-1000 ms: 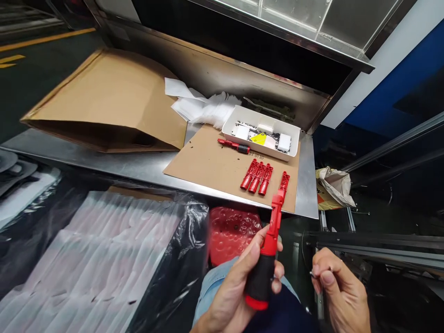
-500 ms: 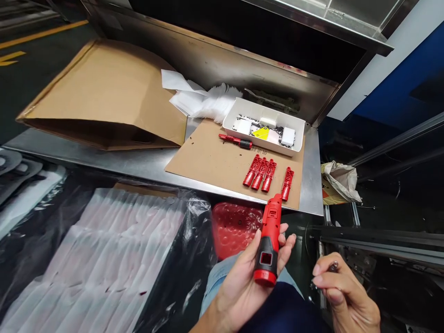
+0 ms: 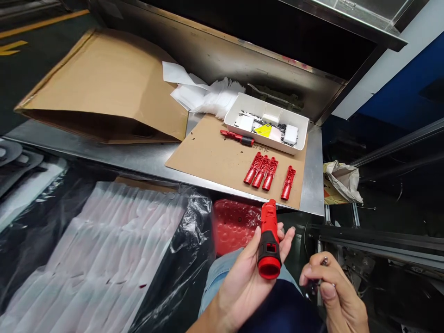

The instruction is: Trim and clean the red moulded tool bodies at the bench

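Note:
My left hand (image 3: pixel 248 273) is closed around a red and black tool housing (image 3: pixel 269 240), its round red end turned toward me and its narrow end pointing at the bench. To the right, my right hand (image 3: pixel 335 286) pinches a small, thin metal tool (image 3: pixel 324 262); most of it is hidden by the fingers. Several red housing halves (image 3: pixel 265 172) lie side by side on a cardboard sheet (image 3: pixel 204 150), with a single red half (image 3: pixel 287 182) apart to their right. Behind them rests another red and black piece (image 3: pixel 237 138).
A white tray (image 3: pixel 301 147) with small black parts and white blocks stands at the back. Left of it are white sleeves (image 3: pixel 218 97) and an open carton (image 3: pixel 114 83). Wrapped pieces (image 3: pixel 104 249) fill a plastic-lined box at lower left. A red stool (image 3: pixel 232 224) sits below the bench.
The tool housing has tilted so its round end faces me more, and its black band has turned. My right hand has moved a little left, toward the housing.

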Motion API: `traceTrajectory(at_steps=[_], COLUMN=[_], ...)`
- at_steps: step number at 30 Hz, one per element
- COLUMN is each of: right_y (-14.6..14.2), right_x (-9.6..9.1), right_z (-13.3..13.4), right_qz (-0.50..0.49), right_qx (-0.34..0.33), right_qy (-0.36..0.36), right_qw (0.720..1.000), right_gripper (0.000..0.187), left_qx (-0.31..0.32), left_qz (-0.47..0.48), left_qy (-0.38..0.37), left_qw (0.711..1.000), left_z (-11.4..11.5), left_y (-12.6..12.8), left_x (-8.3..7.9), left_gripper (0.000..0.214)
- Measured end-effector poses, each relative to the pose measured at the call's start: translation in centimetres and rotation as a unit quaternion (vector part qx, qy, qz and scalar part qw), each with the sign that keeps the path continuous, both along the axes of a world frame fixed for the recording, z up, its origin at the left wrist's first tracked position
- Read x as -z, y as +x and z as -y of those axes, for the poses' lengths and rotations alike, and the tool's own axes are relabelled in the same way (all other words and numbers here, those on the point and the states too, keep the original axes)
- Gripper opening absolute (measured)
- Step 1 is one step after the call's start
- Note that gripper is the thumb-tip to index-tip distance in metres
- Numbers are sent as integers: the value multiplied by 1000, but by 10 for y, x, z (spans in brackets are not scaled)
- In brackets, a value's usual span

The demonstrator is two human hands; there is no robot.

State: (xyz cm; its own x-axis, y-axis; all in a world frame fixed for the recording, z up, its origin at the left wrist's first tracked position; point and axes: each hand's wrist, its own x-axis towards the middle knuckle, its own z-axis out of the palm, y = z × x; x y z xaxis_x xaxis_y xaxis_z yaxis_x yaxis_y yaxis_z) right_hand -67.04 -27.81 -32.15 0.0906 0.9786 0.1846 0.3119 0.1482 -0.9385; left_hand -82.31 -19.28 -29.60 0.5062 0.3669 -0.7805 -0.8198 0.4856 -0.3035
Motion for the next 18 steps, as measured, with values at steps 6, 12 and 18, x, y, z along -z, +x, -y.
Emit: traceTrajectory(at_steps=[6, 12, 18], right_y=[-11, -17, -21], right_x=[-3, -3, 3], right_z=[-3, -23, -32], right_qz=[27, 247, 276], right_qx=[20, -5, 31], right_qy=[-21, 142, 193], right_qw=[999, 959, 941], right_gripper=[33, 20, 21], left_qx=[-27, -4, 4], left_qz=[-6, 10, 24], left_qy=[-10, -8, 0], left_qw=[1000, 1000, 1000], left_z=[0, 0, 5], left_y=[-3, -1, 3], left_x=[5, 10, 16], left_gripper=[47, 27, 28])
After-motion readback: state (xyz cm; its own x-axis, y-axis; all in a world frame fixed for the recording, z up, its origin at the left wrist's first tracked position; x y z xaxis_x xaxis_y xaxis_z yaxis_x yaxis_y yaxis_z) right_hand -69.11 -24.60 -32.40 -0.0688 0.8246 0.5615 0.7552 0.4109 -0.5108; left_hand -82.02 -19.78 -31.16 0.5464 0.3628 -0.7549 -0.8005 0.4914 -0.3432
